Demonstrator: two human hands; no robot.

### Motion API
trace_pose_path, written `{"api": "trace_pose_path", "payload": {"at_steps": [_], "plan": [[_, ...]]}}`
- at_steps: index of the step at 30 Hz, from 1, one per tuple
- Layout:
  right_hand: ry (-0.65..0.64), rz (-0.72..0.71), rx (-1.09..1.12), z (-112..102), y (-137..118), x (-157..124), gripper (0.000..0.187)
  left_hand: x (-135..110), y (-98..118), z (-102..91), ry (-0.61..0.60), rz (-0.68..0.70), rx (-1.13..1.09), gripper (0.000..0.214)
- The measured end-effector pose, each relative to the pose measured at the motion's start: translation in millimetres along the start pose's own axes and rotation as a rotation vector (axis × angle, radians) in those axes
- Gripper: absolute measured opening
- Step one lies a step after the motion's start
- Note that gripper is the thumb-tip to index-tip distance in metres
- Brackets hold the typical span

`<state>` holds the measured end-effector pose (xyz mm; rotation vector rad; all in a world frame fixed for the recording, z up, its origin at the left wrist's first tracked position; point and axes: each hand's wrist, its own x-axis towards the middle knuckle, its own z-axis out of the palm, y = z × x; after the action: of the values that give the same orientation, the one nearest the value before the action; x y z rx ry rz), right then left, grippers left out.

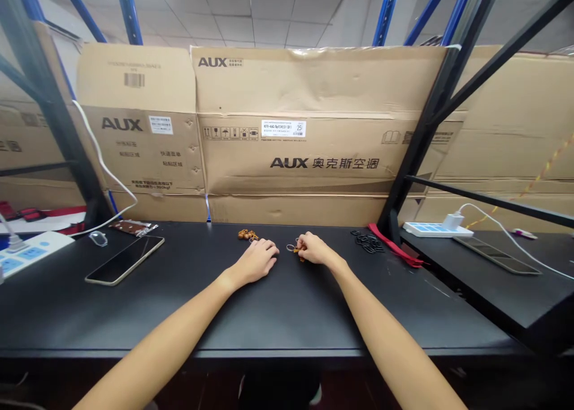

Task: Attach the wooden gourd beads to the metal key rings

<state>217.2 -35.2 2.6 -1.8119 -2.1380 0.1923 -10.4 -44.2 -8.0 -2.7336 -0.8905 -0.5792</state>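
My left hand (257, 259) lies palm down on the black table (287, 314), its fingers loosely stretched out. Just beyond it is a small pile of amber-brown beaded pieces (246, 235), with a bit of metal ring partly hidden by the hand. My right hand (314, 248) is closed in a pinch around a keychain, whose brown part shows below the fingers. Its silver ring (291, 248) sticks out to the left, toward my left hand. Part of the keychain is covered by the fingers.
Right of my hands lie several black loops (368, 242) and a red strap (394, 247). On the left are a phone (125, 260), a brown packet (133, 227) and a power strip (33, 253). Cardboard panels (314, 135) and a black metal frame (415, 135) stand behind.
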Motion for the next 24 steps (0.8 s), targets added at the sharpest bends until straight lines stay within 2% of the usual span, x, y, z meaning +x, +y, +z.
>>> {"api": "trace_pose_path", "payload": {"at_steps": [6,11,14,18,24], "plan": [[-0.124,0.088,0.042,-8,6,0,0.013,27,15,17.9,-0.035,0.051,0.021,0.034],[-0.026,0.044,-0.070,-4,14,1,0.011,69,28,42.9,-0.153,-0.029,-0.064,0.053],[0.010,0.081,-0.115,0,16,0,0.012,83,32,52.1,-0.182,-0.065,-0.124,0.051],[0.113,0.112,-0.130,8,15,0,0.018,71,35,47.9,-0.110,-0.050,-0.172,0.041],[0.232,0.030,-0.078,23,8,7,0.017,12,36,18.9,-0.076,-0.010,-0.195,0.042]]}}
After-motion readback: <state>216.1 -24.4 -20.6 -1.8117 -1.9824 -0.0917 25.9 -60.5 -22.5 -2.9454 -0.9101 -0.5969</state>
